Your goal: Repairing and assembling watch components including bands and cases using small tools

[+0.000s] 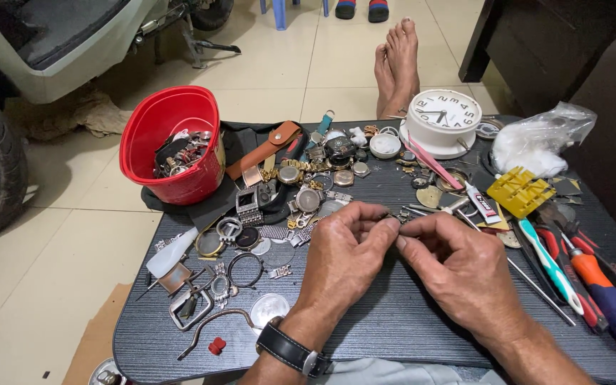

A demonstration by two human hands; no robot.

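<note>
Item: small dark watch part (pixel 393 217), pinched between your left hand (pixel 344 260) and right hand (pixel 458 267), just in front of the heap of watch cases (pixel 308 189) on the bench (pixel 393 321).

Grip: both hands narrow, fingertips closed on the part; what kind of piece it is is too small to tell.

Step in hand: by the look of it, fitting or freeing the part with your fingertips. The next move likely calls for a steady pinch and perhaps a fine tool.

Count, placed from the heap:
- one red bucket (pixel 172 142), left of it;
- one white clock (pixel 442 117), right and beyond;
- one yellow plastic holder (pixel 520 191), right;
- one orange-and-blue screwdriver (pixel 607 296), far right;
- one glue tube (pixel 480 203), right.
</note>
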